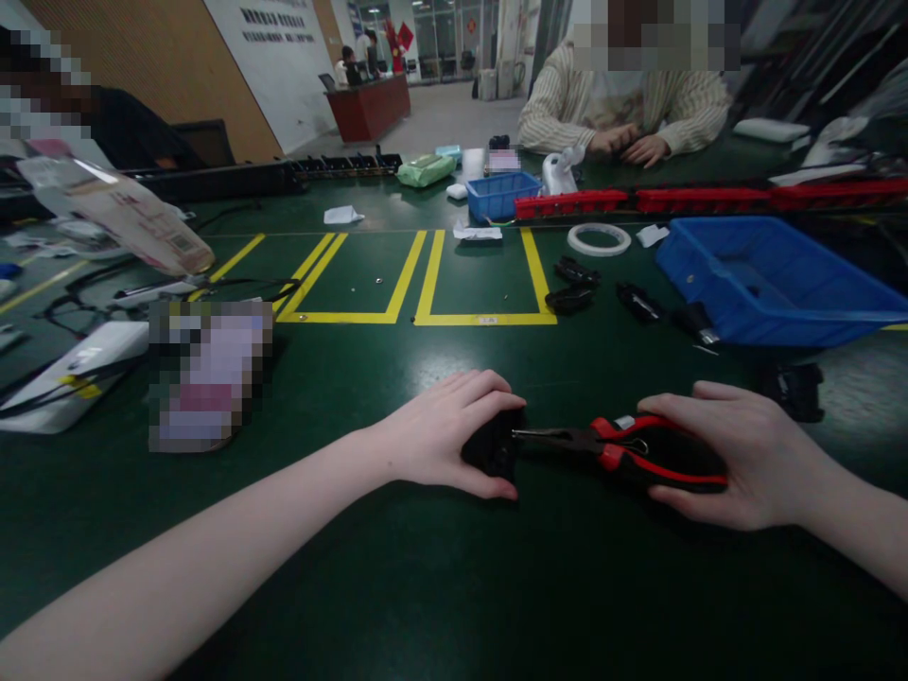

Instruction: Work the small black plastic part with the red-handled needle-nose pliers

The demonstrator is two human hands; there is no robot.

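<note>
My left hand (458, 430) grips a small black plastic part (493, 445) against the green table, thumb on the near side and fingers on the far side. In my right hand (738, 459) is a pair of needle-nose pliers (610, 443) with red and black handles. The pliers lie almost level and point left. Their tips reach the right edge of the black part; whether they pinch something there is too small to tell. My palm hides part of the black part.
Right of my hands stands a blue bin (773, 326), with several black parts (642, 303) and a tape roll (600, 239) near it. A phone (213, 378) lies left. Yellow tape outlines (486, 320) mark the table ahead. Across the table sits a person (567, 104).
</note>
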